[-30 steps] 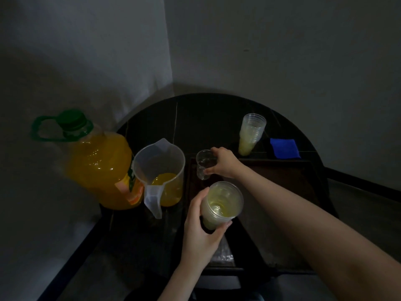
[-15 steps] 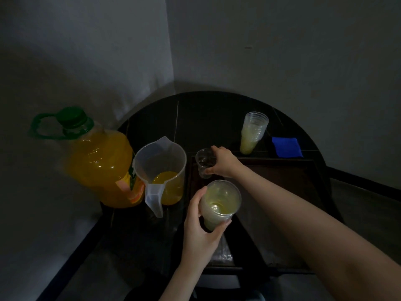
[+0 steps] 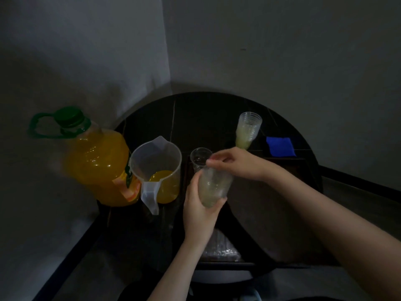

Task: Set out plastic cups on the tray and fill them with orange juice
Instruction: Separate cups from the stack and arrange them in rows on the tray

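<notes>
A single clear plastic cup point(image 3: 200, 157) stands upright at the far left corner of the dark tray point(image 3: 280, 205). My left hand point(image 3: 199, 216) grips a stack of nested plastic cups point(image 3: 213, 187) from below, tilted with its mouth pointing away from me, just in front of that cup. My right hand point(image 3: 235, 162) reaches in from the right, and its fingertips pinch the rim at the top of the stack. The stack's mouth is hidden behind those fingers.
A big orange juice jug point(image 3: 97, 168) with a green cap stands at the left, beside a clear pitcher point(image 3: 156, 170) holding a little juice. A second cup stack point(image 3: 248, 130) and a blue cloth point(image 3: 280, 146) sit behind the tray. A crumpled plastic wrapper point(image 3: 221, 249) lies near the front edge.
My right hand let go of the single cup on the tray and came back to the stack's rim. My left hand lifted and tilted the stack away from me.
</notes>
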